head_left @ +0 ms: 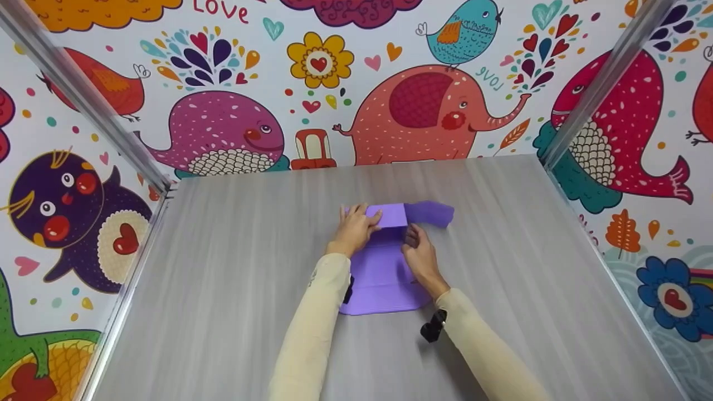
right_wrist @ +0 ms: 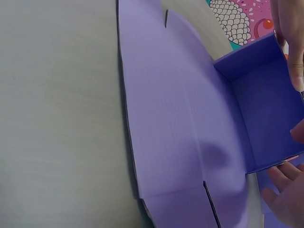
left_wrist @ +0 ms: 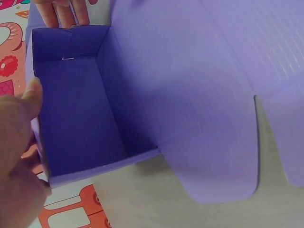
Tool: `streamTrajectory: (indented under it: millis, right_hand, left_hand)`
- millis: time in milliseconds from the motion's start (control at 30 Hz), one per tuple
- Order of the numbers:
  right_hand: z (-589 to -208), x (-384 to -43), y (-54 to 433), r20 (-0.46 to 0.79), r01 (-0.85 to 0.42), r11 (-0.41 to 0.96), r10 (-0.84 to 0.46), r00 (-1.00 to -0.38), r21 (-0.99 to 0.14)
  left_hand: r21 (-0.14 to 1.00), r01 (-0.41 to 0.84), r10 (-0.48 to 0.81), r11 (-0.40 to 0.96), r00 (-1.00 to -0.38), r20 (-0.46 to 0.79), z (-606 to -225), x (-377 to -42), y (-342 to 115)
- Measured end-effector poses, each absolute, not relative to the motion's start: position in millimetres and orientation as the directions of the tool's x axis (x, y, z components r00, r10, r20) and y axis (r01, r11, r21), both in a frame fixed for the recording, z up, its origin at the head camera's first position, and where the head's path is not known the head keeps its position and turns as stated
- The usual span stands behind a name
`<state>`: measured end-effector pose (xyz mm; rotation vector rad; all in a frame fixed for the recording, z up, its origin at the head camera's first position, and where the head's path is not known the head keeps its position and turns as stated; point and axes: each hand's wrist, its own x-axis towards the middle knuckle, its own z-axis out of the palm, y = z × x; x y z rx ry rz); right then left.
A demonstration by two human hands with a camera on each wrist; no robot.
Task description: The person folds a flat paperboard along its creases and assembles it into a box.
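Observation:
A purple cardboard box point(head_left: 384, 262), partly folded, lies on the table with its lid panel point(left_wrist: 190, 71) spread toward the person. The far part forms a shallow tray with raised walls point(left_wrist: 71, 42). My left hand point(head_left: 353, 231) grips this tray's far wall, thumb over the edge point(left_wrist: 32, 97) and fingers behind it. At the right end is my right hand point(head_left: 420, 253), its fingers point(left_wrist: 66, 14) against the outside of the end wall. Past that end a purple flap point(head_left: 429, 214) sticks out to the right. Slits cut the lid panel's side flaps point(right_wrist: 185, 209).
The grey wood-grain table point(head_left: 234, 267) meets printed cartoon walls point(head_left: 317, 111) at the back and sides. Metal posts point(head_left: 601, 83) stand at the corners. A black wrist camera point(head_left: 433, 327) hangs beside the right sleeve point(head_left: 484, 345).

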<state>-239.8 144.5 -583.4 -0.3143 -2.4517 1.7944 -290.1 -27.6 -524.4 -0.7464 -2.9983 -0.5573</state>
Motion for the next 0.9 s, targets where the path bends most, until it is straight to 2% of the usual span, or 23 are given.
streamTrajectory:
  millis: [467, 667, 900]
  right_hand:
    - [-591.5, -242.3, 149.3, -0.04, 0.116, 0.263, 0.277, -0.96, -0.958]
    - [-590.7, -241.8, 146.0, -0.023, 0.094, 0.285, 0.243, -0.97, -0.954]
    - [-590.3, -239.1, 145.4, 0.042, 0.028, 0.371, 0.18, -0.983, -0.928]
  left_hand:
    - [0.348, 0.437, 0.447, 0.829, -0.893, 0.058, -522.7, -289.5, -27.7]
    - [0.341, 0.429, 0.442, 0.837, -0.896, 0.042, -522.6, -290.4, -26.8]
    - [0.348, 0.432, 0.444, 0.832, -0.895, 0.05, -523.4, -291.2, -27.1]
